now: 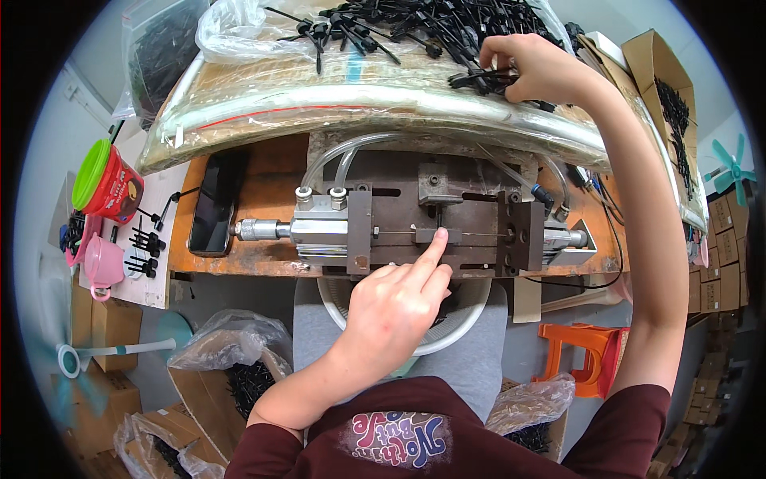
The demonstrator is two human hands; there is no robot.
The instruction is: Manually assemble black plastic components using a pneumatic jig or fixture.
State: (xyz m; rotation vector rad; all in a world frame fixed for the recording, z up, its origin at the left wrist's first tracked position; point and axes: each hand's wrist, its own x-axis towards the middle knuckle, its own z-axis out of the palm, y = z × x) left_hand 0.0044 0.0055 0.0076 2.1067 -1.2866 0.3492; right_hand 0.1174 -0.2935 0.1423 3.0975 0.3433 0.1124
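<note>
Hands at a bench fixture [399, 209]. The left hand [395, 307] extends its index finger onto the central block [455, 237], other fingers loosely folded (palm hidden; any hold cannot be told). The right hand [538, 70], thumb and fingers curled but parted, is among black ties [511, 20] atop the wrapped board [271, 92]; its grip is unclear.
</note>
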